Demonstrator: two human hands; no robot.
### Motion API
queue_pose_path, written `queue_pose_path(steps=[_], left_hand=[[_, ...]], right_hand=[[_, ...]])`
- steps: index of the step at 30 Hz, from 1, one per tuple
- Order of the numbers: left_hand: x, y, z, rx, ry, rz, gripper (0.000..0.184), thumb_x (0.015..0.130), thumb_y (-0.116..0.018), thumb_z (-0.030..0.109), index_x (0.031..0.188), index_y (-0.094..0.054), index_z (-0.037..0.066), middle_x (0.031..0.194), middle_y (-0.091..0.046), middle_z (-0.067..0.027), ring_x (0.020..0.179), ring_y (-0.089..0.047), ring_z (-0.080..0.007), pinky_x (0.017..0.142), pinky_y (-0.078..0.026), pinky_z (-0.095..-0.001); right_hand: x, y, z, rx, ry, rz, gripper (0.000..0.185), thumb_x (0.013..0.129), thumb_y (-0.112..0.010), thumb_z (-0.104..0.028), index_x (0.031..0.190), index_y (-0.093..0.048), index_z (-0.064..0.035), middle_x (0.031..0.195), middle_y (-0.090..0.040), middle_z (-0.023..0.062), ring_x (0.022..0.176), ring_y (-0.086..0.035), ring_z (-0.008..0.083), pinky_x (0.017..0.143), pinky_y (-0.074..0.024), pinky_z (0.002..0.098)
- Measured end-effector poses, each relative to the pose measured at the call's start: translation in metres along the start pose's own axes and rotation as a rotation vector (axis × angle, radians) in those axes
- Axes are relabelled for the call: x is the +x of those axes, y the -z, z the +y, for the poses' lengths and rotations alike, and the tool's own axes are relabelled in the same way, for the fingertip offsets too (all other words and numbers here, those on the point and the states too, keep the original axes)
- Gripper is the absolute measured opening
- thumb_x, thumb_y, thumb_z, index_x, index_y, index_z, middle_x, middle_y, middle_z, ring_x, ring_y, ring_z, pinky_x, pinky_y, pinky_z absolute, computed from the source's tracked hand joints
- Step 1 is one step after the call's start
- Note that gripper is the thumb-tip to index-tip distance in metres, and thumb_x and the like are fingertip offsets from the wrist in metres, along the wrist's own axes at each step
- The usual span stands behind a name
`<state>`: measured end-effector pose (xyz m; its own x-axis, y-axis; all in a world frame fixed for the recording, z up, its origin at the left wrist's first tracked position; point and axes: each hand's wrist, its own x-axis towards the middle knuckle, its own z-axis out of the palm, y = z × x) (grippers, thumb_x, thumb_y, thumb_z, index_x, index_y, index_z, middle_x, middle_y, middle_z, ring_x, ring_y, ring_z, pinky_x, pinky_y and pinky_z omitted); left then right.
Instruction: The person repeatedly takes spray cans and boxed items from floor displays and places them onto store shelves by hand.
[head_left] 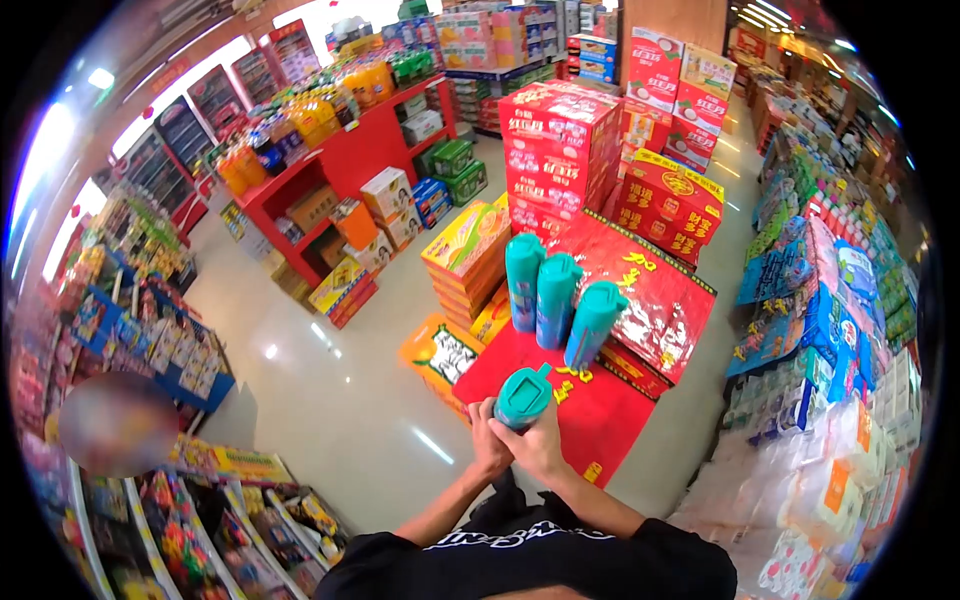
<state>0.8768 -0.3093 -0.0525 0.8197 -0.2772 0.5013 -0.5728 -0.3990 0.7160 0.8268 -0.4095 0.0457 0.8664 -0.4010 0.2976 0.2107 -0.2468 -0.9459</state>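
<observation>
Teal plastic canister with a tab jutting from its lid [525,397] is up in front of the person's chest, over the near end of a flat red surface with yellow characters [606,425]; can't tell if its base is touching down. Left hand [487,438] and right hand [541,440] are both curled round it, close together. Looks to me like the holding-and-handling step, lid apparently closed, so any next move calls for a firm grip and care around the three matching teal canisters [556,300] standing just beyond.

Label-wise: I can read 加多 in yellow on the glossy red wrapped pack [660,300], and 红毛丹, I think, on the stacked red-and-white cartons [548,155]. Red-and-gold carton [668,212] seems to say 财富多多. Canister labels are too small to read, sorry.
</observation>
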Motion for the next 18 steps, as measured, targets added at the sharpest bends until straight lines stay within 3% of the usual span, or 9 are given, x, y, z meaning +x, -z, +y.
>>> queue_pose_path(steps=[2,3,6,7,11,14,18], left_hand=[[-0.030,0.014,0.026,0.149,-0.049,0.048,0.060,0.068,-0.079,0.016,0.119,-0.049,0.003,0.108,-0.052,-0.0182,0.101,-0.049,-0.0387,0.084,-0.044,-0.0480],[-0.047,0.017,0.037,0.221,-0.037,0.092,0.060,0.068,-0.079,0.016,0.118,-0.048,0.003,0.108,-0.052,-0.0183,0.101,-0.049,-0.0387,0.083,-0.044,-0.0485],[-0.112,0.021,0.069,0.391,0.062,0.255,0.061,0.069,-0.078,0.016,0.117,-0.044,0.002,0.106,-0.052,-0.0190,0.101,-0.049,-0.0391,0.083,-0.043,-0.0496],[-0.135,0.024,0.088,0.445,0.108,0.300,0.061,0.070,-0.078,0.015,0.118,-0.043,0.002,0.106,-0.052,-0.0193,0.101,-0.049,-0.0395,0.083,-0.043,-0.0498],[-0.229,0.029,0.138,0.583,0.247,0.382,0.060,0.071,-0.078,0.012,0.117,-0.041,0.001,0.106,-0.050,-0.0217,0.102,-0.049,-0.0408,0.085,-0.042,-0.0509],[-0.282,0.044,0.176,0.555,0.339,0.424,0.066,0.067,-0.081,0.010,0.117,-0.040,-0.001,0.108,-0.049,-0.0223,0.103,-0.049,-0.0415,0.087,-0.042,-0.0508],[-0.358,0.074,0.213,0.474,0.504,0.522,0.076,0.065,-0.085,0.012,0.120,-0.035,-0.001,0.109,-0.047,-0.0228,0.105,-0.049,-0.0425,0.089,-0.044,-0.0491]], right_hand=[[-0.021,0.020,-0.015,0.102,-0.015,-0.208,0.047,0.075,-0.085,-0.024,0.108,-0.059,-0.0013,0.101,-0.063,0.0166,0.092,-0.063,0.0322,0.079,-0.0500,0.0417],[-0.040,0.021,0.000,0.079,0.014,-0.145,0.044,0.074,-0.086,-0.026,0.103,-0.061,-0.0033,0.094,-0.067,0.0124,0.084,-0.066,0.0272,0.072,-0.0517,0.0381],[-0.085,0.044,-0.027,0.303,-0.127,-0.306,0.035,0.077,-0.085,-0.023,0.096,-0.064,-0.0037,0.088,-0.068,0.0052,0.081,-0.067,0.0164,0.072,-0.0528,0.0320],[-0.100,0.051,-0.030,0.244,-0.154,-0.370,0.033,0.076,-0.085,-0.022,0.096,-0.065,-0.0040,0.088,-0.069,0.0050,0.080,-0.067,0.0152,0.072,-0.0530,0.0305],[-0.161,0.070,-0.042,0.165,-0.167,-0.589,0.033,0.074,-0.084,-0.018,0.097,-0.064,-0.0042,0.088,-0.068,0.0049,0.080,-0.066,0.0153,0.074,-0.0529,0.0333],[-0.214,0.066,-0.029,0.186,-0.203,-0.723,0.060,0.071,-0.086,-0.032,0.114,-0.055,-0.0035,0.097,-0.067,0.0117,0.088,-0.067,0.0262,0.080,-0.0533,0.0385],[-0.271,0.046,-0.033,0.080,-0.177,-1.056,0.060,0.067,-0.087,-0.032,0.111,-0.060,-0.0032,0.104,-0.065,0.0139,0.092,-0.067,0.0263,0.082,-0.0535,0.0388]])
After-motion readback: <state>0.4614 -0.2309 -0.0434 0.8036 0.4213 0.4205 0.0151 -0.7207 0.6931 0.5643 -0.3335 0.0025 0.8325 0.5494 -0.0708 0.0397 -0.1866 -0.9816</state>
